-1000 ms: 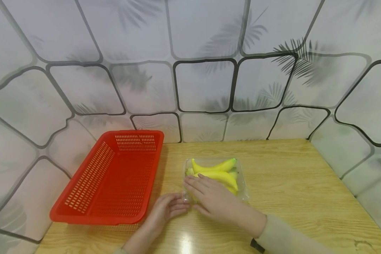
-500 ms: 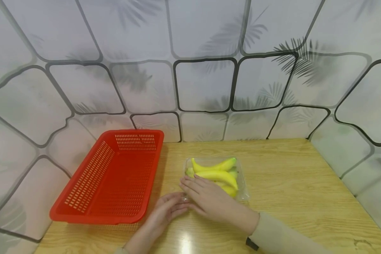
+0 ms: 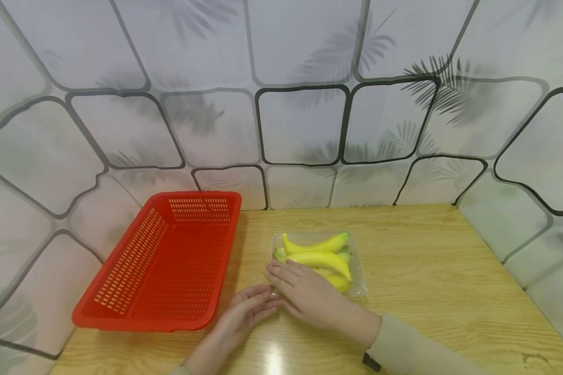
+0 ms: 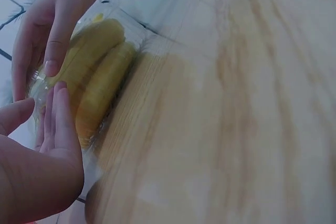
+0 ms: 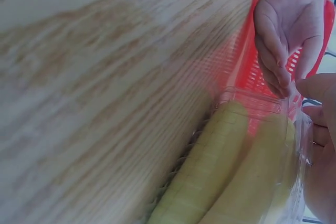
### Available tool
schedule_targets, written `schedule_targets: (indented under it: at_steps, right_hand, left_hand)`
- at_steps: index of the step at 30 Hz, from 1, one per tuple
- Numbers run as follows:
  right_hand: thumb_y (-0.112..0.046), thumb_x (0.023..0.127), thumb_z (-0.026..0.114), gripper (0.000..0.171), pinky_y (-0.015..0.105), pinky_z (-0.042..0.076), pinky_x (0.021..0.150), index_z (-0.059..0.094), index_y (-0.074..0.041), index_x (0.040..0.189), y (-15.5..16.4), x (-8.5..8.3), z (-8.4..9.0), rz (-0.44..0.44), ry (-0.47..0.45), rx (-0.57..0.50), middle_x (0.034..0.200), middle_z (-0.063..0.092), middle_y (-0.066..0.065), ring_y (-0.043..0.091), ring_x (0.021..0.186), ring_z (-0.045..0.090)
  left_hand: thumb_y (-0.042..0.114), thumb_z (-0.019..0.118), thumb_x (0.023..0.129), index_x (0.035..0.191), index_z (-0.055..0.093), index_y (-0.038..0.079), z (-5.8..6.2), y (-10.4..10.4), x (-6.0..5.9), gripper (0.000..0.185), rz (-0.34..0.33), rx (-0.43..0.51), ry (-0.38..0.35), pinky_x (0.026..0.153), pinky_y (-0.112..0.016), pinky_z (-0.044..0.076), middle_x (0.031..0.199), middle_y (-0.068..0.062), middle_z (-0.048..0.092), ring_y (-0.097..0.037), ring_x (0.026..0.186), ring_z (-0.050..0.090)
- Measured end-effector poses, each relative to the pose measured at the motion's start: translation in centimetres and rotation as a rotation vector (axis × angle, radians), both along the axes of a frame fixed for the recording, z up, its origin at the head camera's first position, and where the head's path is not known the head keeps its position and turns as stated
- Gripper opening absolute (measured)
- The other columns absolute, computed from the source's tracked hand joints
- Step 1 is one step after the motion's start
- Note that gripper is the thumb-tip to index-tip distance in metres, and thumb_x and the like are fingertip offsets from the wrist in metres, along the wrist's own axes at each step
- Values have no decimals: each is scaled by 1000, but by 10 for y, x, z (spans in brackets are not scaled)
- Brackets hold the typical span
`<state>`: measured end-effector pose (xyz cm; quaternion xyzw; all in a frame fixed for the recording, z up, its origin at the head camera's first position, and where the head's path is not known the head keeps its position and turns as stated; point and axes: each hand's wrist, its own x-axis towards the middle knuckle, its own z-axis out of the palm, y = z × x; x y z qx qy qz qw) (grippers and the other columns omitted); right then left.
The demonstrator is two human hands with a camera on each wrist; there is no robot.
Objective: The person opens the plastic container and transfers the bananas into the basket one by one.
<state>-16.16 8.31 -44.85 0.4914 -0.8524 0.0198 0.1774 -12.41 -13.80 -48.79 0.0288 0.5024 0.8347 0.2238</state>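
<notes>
The clear plastic box of bananas sits at lower centre of the head view, flat on a light wooden table. A red perforated basket stands just beside it at lower left, close to the table's left edge. Behind the table, a pale wall with dark rounded outlines and leaf prints fills the upper frame.

The right hand lies over the box's near left corner, fingers extended and slightly spread, touching the lid. The left hand meets the same corner from the left, fingers loosely straight, fingertips against the plastic edge. Neither hand is closed around the box.
</notes>
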Motion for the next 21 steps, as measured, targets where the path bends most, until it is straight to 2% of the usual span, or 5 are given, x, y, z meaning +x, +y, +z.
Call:
schedule_targets:
  at_steps: [8,21]
  right_hand:
    - [-39,106,63,57,41,40,127,57,-7,152,0,0,-1,0,13,-6,161,53,7,22,150,51]
    - [-35,102,69,54,41,44,125,62,-6,147,0,0,-2,14,35,-38,157,58,9,23,147,55]
  left_hand:
    - [1,52,108,124,66,4,-6,-1,-2,22,-14,19,13,101,-25,61,110,0,80,-11,106,77]
    - [0,52,107,118,68,9,-7,0,-2,22,-11,27,6,100,-24,61,109,0,81,-10,105,78]
